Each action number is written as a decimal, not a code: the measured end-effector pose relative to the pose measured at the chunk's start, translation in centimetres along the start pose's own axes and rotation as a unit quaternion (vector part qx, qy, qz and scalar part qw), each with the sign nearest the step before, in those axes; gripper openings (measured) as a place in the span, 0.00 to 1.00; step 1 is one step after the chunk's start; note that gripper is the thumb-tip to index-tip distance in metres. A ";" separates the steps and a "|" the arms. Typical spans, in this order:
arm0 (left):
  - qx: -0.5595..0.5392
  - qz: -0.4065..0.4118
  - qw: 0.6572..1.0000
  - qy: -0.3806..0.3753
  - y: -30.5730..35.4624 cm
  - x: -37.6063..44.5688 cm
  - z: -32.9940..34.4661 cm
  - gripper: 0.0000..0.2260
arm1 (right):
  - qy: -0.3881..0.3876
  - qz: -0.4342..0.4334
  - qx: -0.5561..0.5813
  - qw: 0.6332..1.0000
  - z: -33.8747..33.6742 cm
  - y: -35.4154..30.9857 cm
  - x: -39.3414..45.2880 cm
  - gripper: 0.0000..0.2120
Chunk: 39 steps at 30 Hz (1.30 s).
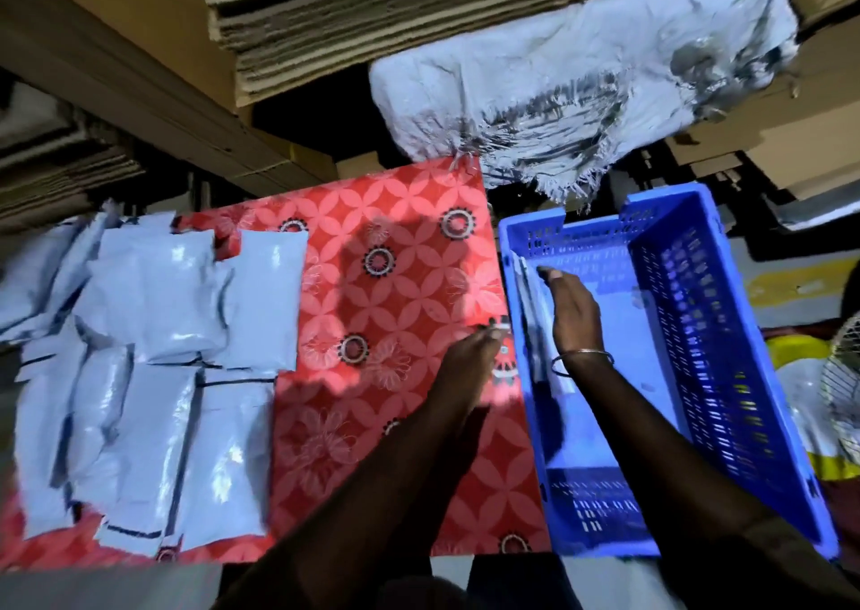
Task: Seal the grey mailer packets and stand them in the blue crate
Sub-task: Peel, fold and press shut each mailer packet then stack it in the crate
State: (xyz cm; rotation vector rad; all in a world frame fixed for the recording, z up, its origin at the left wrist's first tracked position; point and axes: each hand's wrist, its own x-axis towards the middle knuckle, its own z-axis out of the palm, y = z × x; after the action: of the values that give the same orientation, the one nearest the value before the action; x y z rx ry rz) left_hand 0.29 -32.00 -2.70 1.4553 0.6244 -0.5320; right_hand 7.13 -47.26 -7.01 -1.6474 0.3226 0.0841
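Grey mailer packets [535,325] standing on edge inside the blue crate [688,358], pressed against its left wall. No readable writing or labels anywhere, neither on packets nor crate. Right hand [570,304] reaching down into the crate, fingers straight and together, flat against the upright packets, grip relaxed and holding nothing; thin metal bangle [581,358] on that wrist. Left hand [470,353] just outside the crate's left wall, low over the bench [400,283], fingertips touching a small scrap [495,328]; grip too blurred to tell. Bench to the crate's left, covered in a red cloth printed with petal shapes and dark rings. Further left of the crate, well apart, a loose heap of packets [153,367] lying flat and overlapping. Behind the crate, a crumpled white woven sack [581,83] and stacked flattened cardboard [372,18] in dim light.
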 end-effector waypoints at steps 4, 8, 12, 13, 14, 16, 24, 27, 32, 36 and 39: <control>-0.032 0.068 0.995 0.063 -0.4 -4.4 -6.7 0.07 | -0.042 -0.051 -0.012 0.998 3.1 -4.3 -3.3 0.16; -0.115 0.065 0.984 0.116 -1.7 -8.5 -13.8 0.09 | -0.142 -0.059 -0.025 0.988 9.0 -7.0 -8.2 0.10; -0.090 0.038 0.976 0.194 -4.6 -12.0 -22.3 0.15 | -0.252 -0.077 -0.086 0.961 16.0 -7.1 -13.1 0.10; -0.053 0.058 0.971 0.226 -5.3 -12.9 -24.3 0.14 | -0.276 -0.082 -0.101 0.952 17.7 -7.0 -14.3 0.10; -0.001 0.098 0.958 0.269 -5.8 -14.2 -26.6 0.13 | -0.303 -0.084 -0.110 0.943 19.9 -6.8 -15.5 0.08; 0.080 0.188 0.912 0.355 -6.6 -15.9 -29.6 0.10 | -0.347 -0.076 -0.114 0.928 22.6 -6.5 -17.2 0.12; 0.288 0.190 0.749 0.565 -10.0 -18.4 -47.2 0.34 | -0.423 -0.131 -0.150 0.884 35.0 -7.8 -24.1 0.10; 0.193 0.078 0.816 0.539 -11.0 -16.1 -54.8 0.48 | -0.442 -0.147 -0.166 0.869 38.8 -8.4 -25.2 0.10; 0.288 0.053 0.788 0.542 -9.6 -13.4 -59.1 0.41 | -0.441 -0.159 -0.187 0.863 42.4 -8.7 -26.2 0.14; 0.284 0.102 0.777 0.552 -10.3 -12.6 -60.4 0.29 | -0.435 -0.148 -0.192 0.867 44.3 -7.8 -27.0 0.12; 0.274 0.146 0.771 0.556 -11.0 -13.1 -61.0 0.25 | -0.434 -0.164 -0.207 0.861 45.8 -7.9 -27.5 0.08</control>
State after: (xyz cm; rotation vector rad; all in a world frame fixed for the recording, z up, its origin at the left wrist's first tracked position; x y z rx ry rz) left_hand -20.80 27.69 -2.69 2.3606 1.1832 0.5503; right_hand -10.88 2.80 2.43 -1.8782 -0.7127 0.6535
